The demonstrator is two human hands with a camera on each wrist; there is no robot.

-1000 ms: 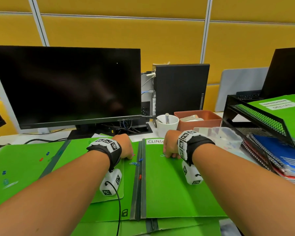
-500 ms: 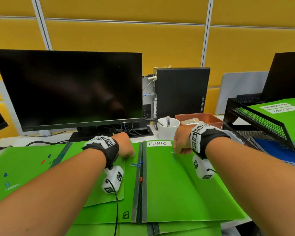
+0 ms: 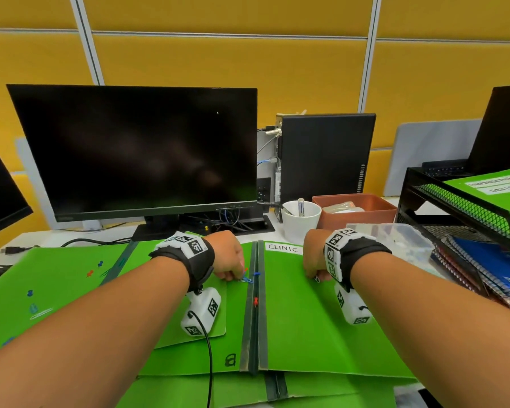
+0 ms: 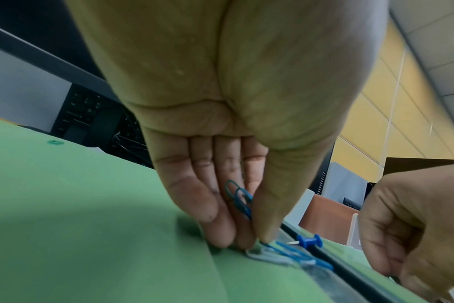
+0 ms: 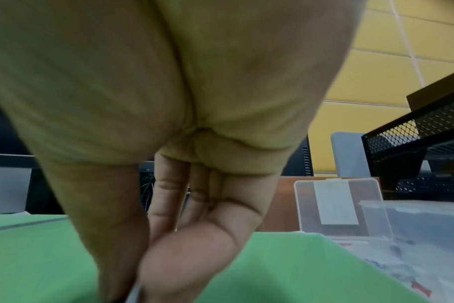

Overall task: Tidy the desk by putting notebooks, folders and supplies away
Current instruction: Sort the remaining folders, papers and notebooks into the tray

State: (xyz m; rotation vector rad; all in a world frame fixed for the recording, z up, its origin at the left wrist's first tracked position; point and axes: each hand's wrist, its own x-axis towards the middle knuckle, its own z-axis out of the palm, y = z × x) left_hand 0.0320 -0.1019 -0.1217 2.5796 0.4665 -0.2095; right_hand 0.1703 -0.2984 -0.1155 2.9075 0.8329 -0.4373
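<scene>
Green folders overlap across the desk; the one labelled CLINIC (image 3: 306, 325) lies at the right and another (image 3: 189, 351) at the left. My left hand (image 3: 233, 273) is at the dark spines between them. In the left wrist view it holds blue paper clips (image 4: 238, 196) under the thumb, while its fingertips pinch at more clips (image 4: 280, 254) lying on the folder. A blue push pin (image 4: 309, 242) and a red one (image 3: 256, 301) lie along the spines. My right hand (image 3: 315, 275) pinches a small clip (image 5: 135, 295) on the CLINIC folder.
More pins and clips are scattered on the far-left folder (image 3: 42, 290). Behind the folders stand a monitor (image 3: 136, 154), a white mug (image 3: 301, 222), a brown tray (image 3: 362, 213) and a clear plastic box (image 3: 395, 240). A black mesh rack (image 3: 465, 210) holds folders and spiral notebooks (image 3: 489, 272) at the right.
My right hand has shifted a little to the right on the CLINIC folder and pinches down again. My left hand stays by the spines, gathering clips.
</scene>
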